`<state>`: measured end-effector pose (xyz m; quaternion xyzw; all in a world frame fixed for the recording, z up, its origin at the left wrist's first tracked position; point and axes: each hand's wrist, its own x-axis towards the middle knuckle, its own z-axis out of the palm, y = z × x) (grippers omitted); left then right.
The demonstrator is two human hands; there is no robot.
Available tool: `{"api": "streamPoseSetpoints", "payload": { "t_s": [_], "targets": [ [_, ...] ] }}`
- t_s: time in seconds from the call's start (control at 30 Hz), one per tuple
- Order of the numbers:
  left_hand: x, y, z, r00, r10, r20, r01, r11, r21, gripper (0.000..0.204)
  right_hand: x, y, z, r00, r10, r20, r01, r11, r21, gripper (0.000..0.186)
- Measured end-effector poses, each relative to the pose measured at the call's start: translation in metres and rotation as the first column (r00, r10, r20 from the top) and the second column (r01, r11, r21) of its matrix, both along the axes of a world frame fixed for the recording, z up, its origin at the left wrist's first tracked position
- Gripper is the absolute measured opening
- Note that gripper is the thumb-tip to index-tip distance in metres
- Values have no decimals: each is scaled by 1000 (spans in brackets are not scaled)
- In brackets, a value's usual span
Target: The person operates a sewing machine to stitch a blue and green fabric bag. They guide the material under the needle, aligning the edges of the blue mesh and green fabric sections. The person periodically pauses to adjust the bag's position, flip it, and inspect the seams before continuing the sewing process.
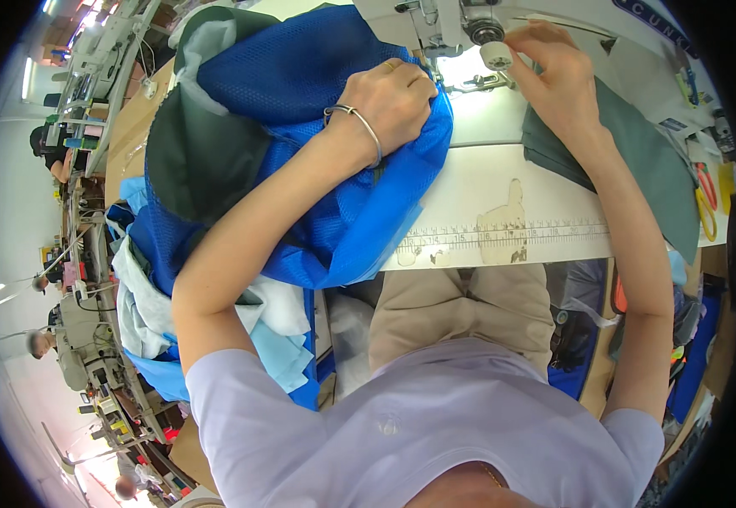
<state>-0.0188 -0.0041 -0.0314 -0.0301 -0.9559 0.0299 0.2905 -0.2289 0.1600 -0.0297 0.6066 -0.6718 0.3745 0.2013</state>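
Rested left hand (391, 106) on blue fabric (287, 85) and raised right hand (561, 80) to a pale knob (496, 57).

Bent the left fingers close together over the blue fabric, tips hidden; could not tell whether clamped on it. Curved the right thumb and forefinger next to the pale knob; could not tell whether touching it or pinching anything. Had the blue fabric heaped left of the sewing machine's white bed (482, 127) and up to its edge, with 1 dark green piece (207, 161) on the heap. Kept a grey-green cloth (639, 161) by the right forearm, near red and yellow handles (706, 218). Wore 1 metal bangle (369, 127) on the left wrist.
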Motion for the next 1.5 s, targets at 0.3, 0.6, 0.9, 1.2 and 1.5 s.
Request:
{"api": "streamPoseSetpoints", "payload": {
  "t_s": [0.3,0.6,0.9,1.2,1.5],
  "targets": [
    [-3,-5,-5,995,83,-51,-77,992,104,6,23,4,14,976,131,-176,-157,977,-141,16],
    [54,-1,-3,897,440,-26,-440,898,24,31,57,15,11,954,288,86,-287,958,-21,10],
    [99,37,59,936,330,-123,-345,929,-135,25,166,3,2,547,222,807,-358,934,-14,62],
    [104,72,133,971,240,-14,-236,939,-249,24,230,28,41,50,293,955,-575,790,-212,40],
    [123,85,194,670,-300,679,-164,832,530,27,174,76,55,-116,193,974,-852,485,-197,34]
  ]
}}
